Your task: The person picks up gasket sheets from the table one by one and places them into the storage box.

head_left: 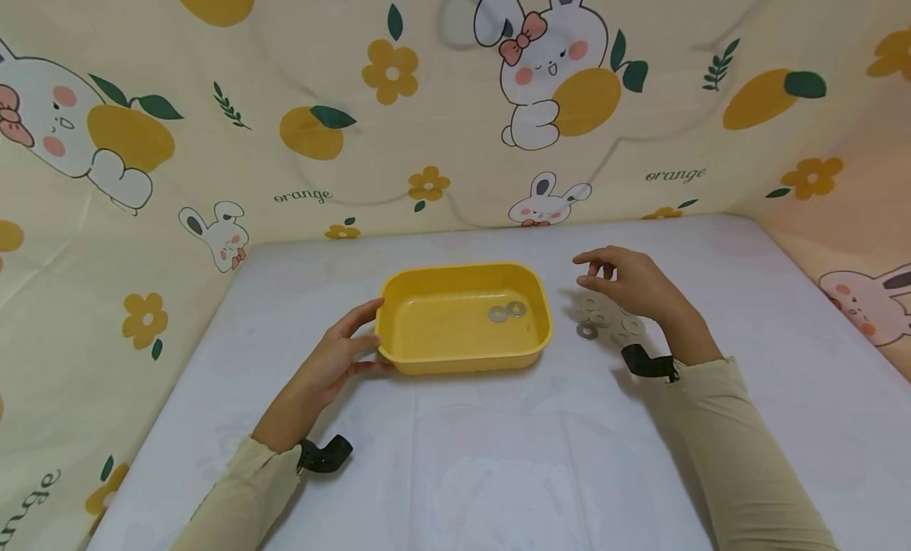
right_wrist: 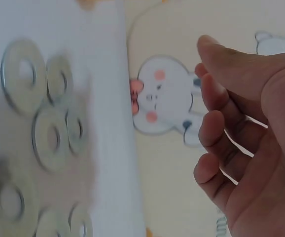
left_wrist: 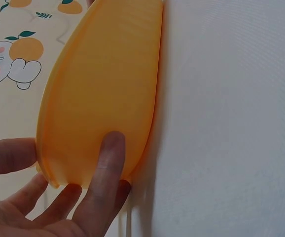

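A shallow yellow plastic tray (head_left: 455, 361) sits on the table, with two metal washers (head_left: 507, 311) inside, toward its right end. My left hand (head_left: 330, 365) holds the tray's left end; in the left wrist view its fingers (left_wrist: 108, 168) spread around that end and touch the outer wall. My right hand (head_left: 629, 281) hovers right of the tray, over a small group of washers (head_left: 598, 319). Its fingers are loosely bent, and nothing shows between thumb and fingers in the right wrist view, where several flat washers (right_wrist: 24, 76) lie on the white surface.
White cloth covers the table (head_left: 484, 464). Behind and at both sides hangs a cream curtain (head_left: 441, 124) printed with rabbits and oranges. Black wrist-worn pieces (head_left: 649, 363) stick out beside both sleeves.
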### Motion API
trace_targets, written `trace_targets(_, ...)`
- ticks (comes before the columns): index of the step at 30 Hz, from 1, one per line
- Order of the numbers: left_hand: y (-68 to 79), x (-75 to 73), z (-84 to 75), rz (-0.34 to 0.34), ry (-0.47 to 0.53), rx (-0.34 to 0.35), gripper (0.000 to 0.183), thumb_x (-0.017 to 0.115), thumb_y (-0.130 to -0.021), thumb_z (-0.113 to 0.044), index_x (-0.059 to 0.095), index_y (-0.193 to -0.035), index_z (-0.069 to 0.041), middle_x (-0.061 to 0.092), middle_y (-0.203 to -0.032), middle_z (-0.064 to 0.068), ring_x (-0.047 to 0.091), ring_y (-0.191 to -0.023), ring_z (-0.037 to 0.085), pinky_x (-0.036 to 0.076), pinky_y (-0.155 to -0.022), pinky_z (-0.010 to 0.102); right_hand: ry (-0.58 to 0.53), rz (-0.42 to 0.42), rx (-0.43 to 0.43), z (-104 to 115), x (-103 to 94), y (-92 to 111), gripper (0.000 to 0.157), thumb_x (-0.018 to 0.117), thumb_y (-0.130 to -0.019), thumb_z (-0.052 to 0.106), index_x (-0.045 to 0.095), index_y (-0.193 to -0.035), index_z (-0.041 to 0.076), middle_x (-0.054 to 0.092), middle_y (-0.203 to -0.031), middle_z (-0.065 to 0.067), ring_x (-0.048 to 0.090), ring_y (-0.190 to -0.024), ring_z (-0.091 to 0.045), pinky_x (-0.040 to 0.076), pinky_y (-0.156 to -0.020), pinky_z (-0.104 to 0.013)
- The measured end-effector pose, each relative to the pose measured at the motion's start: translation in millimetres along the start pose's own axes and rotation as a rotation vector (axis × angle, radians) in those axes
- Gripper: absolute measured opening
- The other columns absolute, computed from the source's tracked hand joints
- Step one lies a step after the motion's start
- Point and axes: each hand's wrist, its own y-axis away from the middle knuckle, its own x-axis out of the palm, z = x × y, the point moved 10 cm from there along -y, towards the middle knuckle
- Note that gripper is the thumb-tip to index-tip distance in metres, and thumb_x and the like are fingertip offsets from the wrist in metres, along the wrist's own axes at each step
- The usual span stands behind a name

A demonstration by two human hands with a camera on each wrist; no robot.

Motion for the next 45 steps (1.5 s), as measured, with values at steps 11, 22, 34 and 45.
trace_targets(11, -0.5, 3.5, 1.1, 0.011, 0.008, 0.000, 0.063, 0.047, -0.100, -0.004, 0.028, -0.157, -0.021, 0.020, -0.165, 0.004, 0.049, -0.129, 0.037, 0.059, -0.092, 0.040, 0.027, 0.106, -0.004, -30.0, -7.1, 18.3, 0.036, 0.069, -0.093, 0.028, 0.067, -0.125, 0.011, 0.063, -0.102, -0.004, 0.049, -0.093, -0.019, 0.042, -0.070, -0.025)
trace_targets(22, 0.7, -0.1, -1.7, 0.006, 0.009, 0.015, 0.064, 0.047, -0.099, -0.002, 0.029, -0.157, -0.020, 0.019, -0.165, 0.005, 0.050, -0.127, 0.036, 0.059, -0.091, 0.040, 0.017, 0.328, 0.071, -43.7, 18.3, 39.1, 0.021, 0.075, -0.088, 0.021, 0.069, -0.107, 0.013, 0.061, -0.092, -0.001, 0.051, -0.081, -0.016, 0.044, -0.067, -0.026)
trace_targets(34, 3.0, -1.2, -0.8, -0.005, -0.001, 0.002, 0.061, 0.047, -0.100, -0.005, 0.030, -0.157, -0.022, 0.020, -0.165, 0.004, 0.051, -0.126, 0.032, 0.059, -0.092, 0.038, 0.106, 0.397, 0.070, -45.9, 32.6, 41.3, 0.024, 0.080, -0.083, 0.022, 0.068, -0.101, 0.012, 0.058, -0.088, -0.001, 0.051, -0.084, -0.018, 0.043, -0.073, -0.030)
trace_targets(45, 0.5, 0.3, -1.1, -0.002, -0.014, -0.002, 0.061, 0.046, -0.100, -0.004, 0.029, -0.157, -0.019, 0.021, -0.164, 0.004, 0.050, -0.127, 0.035, 0.059, -0.091, 0.038, 0.072, 0.416, 0.058, -44.2, 35.7, 45.4, 0.031, 0.081, -0.082, 0.024, 0.057, -0.094, 0.009, 0.053, -0.084, -0.001, 0.049, -0.081, -0.017, 0.040, -0.071, -0.030)
